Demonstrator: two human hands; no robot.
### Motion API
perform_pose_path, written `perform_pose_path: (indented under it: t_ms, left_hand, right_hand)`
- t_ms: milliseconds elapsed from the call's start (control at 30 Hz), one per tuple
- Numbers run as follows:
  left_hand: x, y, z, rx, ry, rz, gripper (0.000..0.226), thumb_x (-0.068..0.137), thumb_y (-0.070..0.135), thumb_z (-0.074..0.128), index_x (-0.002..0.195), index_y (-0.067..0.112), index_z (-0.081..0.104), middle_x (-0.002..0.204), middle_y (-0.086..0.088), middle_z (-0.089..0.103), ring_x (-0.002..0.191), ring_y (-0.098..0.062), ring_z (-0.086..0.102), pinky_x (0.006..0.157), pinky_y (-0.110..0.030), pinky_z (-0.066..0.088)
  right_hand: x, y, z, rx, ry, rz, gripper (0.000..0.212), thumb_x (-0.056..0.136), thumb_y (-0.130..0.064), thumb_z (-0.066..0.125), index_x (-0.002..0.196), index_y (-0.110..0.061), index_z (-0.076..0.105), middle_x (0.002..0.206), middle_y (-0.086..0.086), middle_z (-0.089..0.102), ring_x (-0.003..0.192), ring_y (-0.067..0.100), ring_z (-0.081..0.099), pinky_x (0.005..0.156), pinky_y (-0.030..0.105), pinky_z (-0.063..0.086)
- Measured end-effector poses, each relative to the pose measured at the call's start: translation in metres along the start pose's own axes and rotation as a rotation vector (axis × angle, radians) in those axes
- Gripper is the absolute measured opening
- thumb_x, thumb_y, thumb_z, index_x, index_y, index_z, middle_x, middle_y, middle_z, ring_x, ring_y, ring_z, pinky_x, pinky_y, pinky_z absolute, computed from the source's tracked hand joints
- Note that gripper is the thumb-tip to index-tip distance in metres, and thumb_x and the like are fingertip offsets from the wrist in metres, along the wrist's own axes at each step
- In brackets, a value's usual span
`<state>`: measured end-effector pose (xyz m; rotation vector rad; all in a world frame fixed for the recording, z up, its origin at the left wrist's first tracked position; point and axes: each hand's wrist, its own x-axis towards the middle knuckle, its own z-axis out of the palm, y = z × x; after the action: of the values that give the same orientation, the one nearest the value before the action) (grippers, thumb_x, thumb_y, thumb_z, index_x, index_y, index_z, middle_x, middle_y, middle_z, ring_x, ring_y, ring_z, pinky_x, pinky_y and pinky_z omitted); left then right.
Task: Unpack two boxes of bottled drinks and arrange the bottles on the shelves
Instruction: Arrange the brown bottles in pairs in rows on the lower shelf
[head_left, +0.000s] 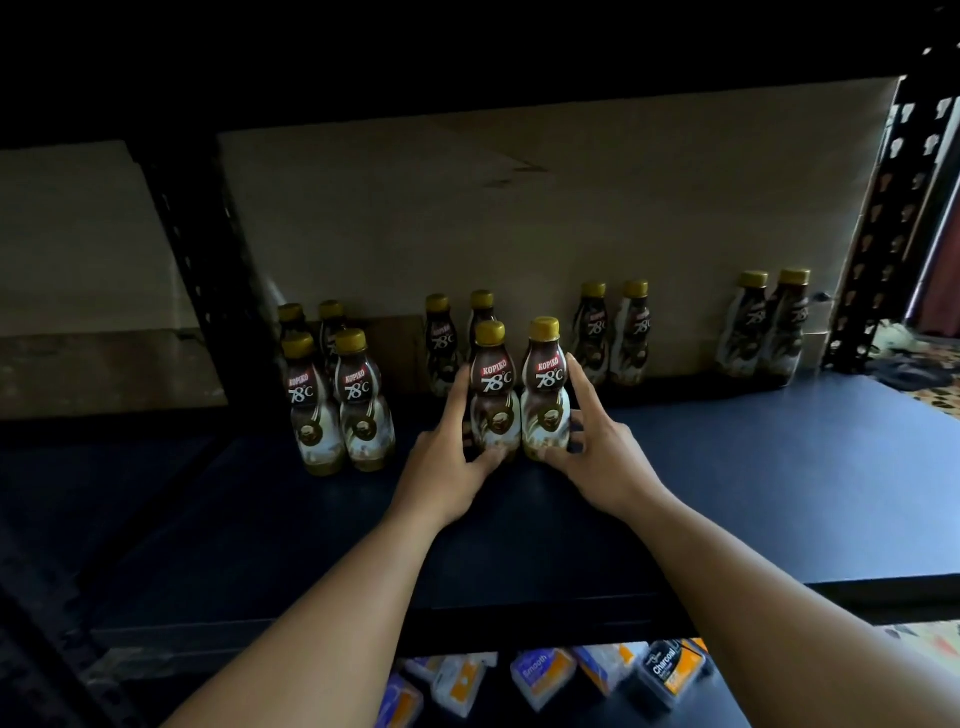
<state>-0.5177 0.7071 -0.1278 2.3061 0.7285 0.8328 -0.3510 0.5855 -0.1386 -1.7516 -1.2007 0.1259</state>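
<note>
Head view: the left hand clasps the left bottle between fingers laid up its side and a thumb across its base; the right hand clasps the right bottle likewise. Both stand upright, touching, on the dark blue shelf, gold-capped, labelled "KOPIKO 78°C". Just left stands a same-labelled cluster of four; further pairs line the cardboard back. Below, a black pack reads "Charcoal", a white pack "smooth".

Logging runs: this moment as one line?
left hand: holds left bottle | right hand: holds right bottle | both upright on shelf
</note>
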Motion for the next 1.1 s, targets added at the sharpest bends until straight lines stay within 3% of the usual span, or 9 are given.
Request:
perform_pose_path:
  t_ms: [267,1100]
  left_hand:
    - [0.0006,-0.002,0.0008,-0.033,0.0,-0.01,0.1,0.091,0.038,0.073,0.148,0.066,-0.004,0.138,0.012,0.062,0.131,-0.018,0.055,0.108,-0.048,0.046]
    - [0.0016,-0.001,0.0015,-0.031,0.005,-0.014,0.101,0.091,0.038,0.073,0.148,0.067,-0.005,0.142,0.011,0.059,0.133,-0.019,0.053,0.11,-0.05,0.045]
  right_hand:
    - [0.0014,0.0009,-0.0003,-0.006,-0.003,-0.007,0.113,0.086,-0.028,0.079,0.147,-0.073,-0.005,0.116,-0.01,0.072,0.102,0.017,0.07,0.095,0.048,0.056]
    - [0.0035,0.0019,0.0015,-0.064,-0.026,0.018,0.114,0.091,-0.031,0.075,0.14,-0.077,-0.017,0.117,-0.003,0.074,0.108,0.02,0.069,0.1,0.049,0.053]
